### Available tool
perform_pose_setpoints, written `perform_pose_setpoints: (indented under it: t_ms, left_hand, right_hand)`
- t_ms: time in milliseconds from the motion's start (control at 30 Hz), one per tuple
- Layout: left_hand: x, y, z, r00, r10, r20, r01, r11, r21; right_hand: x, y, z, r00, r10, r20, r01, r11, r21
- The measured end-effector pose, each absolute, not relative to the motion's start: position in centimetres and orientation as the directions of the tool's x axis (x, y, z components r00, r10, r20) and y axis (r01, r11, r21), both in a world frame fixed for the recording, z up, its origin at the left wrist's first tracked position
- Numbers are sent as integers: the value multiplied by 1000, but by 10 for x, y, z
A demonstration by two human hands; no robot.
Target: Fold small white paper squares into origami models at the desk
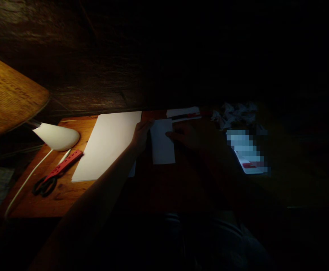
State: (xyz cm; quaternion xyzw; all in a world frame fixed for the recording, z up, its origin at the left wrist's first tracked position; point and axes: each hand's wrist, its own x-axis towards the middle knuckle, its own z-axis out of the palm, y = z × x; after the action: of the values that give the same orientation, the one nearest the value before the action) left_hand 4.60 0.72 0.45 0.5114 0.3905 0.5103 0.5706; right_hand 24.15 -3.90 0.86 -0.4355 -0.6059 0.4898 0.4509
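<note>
A small white sheet of paper (163,146), possibly folded, is held up over the wooden table between my two hands. My left hand (141,136) grips its upper left edge, fingers closed. On the opposite side my right hand (184,135) pinches the right edge, its thumb lying on the face of the paper. Deep shadow hides most of the right fingers. Beneath and beside my left forearm lies a stack of large white paper (107,145). Behind the held sheet are white paper pieces (182,111) with something red and dark on them.
Scissors (49,184) with black handles and a red cover lie at left, near a white lamp base (58,136) and its cord (25,180). A lampshade (8,94) overhangs the left. Crumpled paper (237,113) and a lit phone (246,154) are at right. A dark wall rises behind.
</note>
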Motion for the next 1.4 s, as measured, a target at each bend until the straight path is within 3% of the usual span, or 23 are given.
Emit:
perform_pose_setpoints:
  t_ms: [333, 900, 1400]
  left_hand:
    - [47, 1, 8, 310, 950, 38, -116, -2, 993]
    - [43, 0, 7, 332, 942, 40, -16, -37, 999]
    - [44, -2, 13, 351, 934, 67, 54, -92, 994]
  right_hand:
    - [238, -52, 29, -70, 997, 27, 126, 36, -991]
    - [238, -46, 27, 110, 994, 6, -21, 9, -1000]
    - [240, -42, 24, 170, 981, 95, 75, 84, -994]
